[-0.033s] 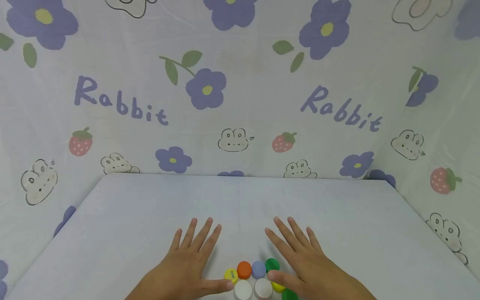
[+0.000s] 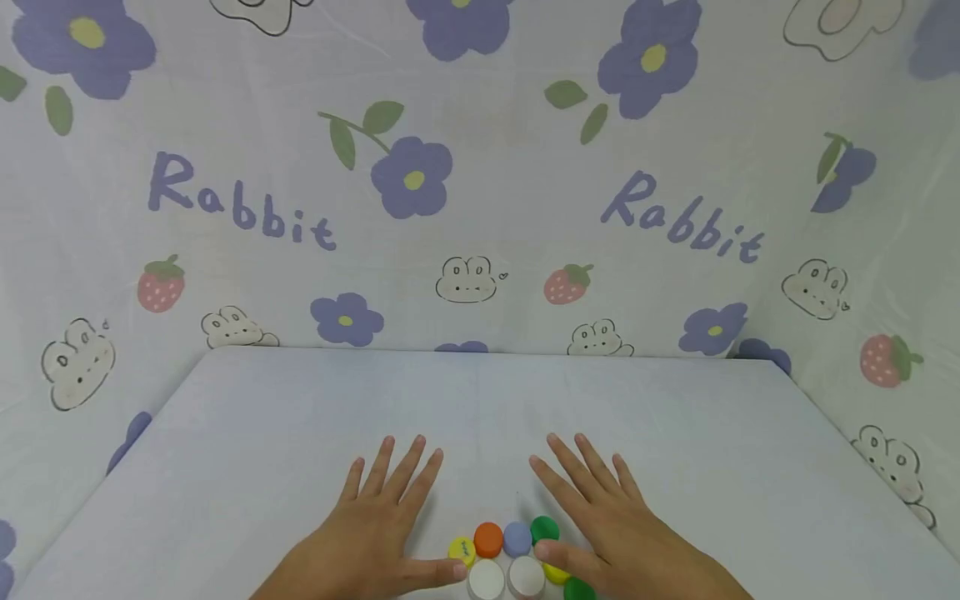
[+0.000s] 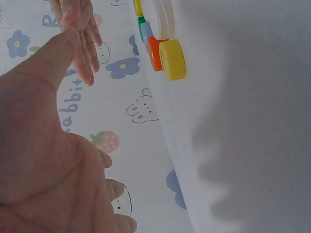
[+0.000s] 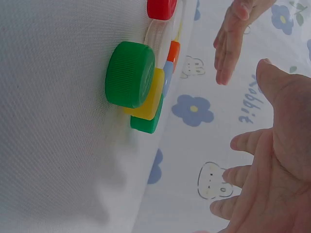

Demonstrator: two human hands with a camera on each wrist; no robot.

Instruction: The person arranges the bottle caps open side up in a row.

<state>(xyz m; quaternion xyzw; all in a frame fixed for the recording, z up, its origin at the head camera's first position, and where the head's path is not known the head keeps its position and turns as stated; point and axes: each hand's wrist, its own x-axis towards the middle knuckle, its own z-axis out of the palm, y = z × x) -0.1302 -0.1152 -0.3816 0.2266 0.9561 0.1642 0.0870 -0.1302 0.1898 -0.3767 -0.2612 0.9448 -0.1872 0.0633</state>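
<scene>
Several bottle caps lie grouped on the white table (image 2: 480, 400) at the near edge of the head view. Among them are a yellow cap (image 2: 462, 551), an orange cap (image 2: 489, 540), a light blue cap (image 2: 517, 539), a green cap (image 2: 545, 530) and a white cap (image 2: 487, 580). My left hand (image 2: 375, 533) hovers with fingers spread at the group's left side, holding nothing. On the other side my right hand (image 2: 615, 533) hovers the same way, its thumb partly covering another yellow cap (image 2: 557, 573). A red cap (image 4: 162, 8) shows only in the right wrist view.
A pale cloth (image 2: 480, 225) printed with flowers, strawberries, rabbits and lettering hangs behind the table and along both sides. Near the right hand sits a second green cap (image 4: 130, 74), at the front of the group.
</scene>
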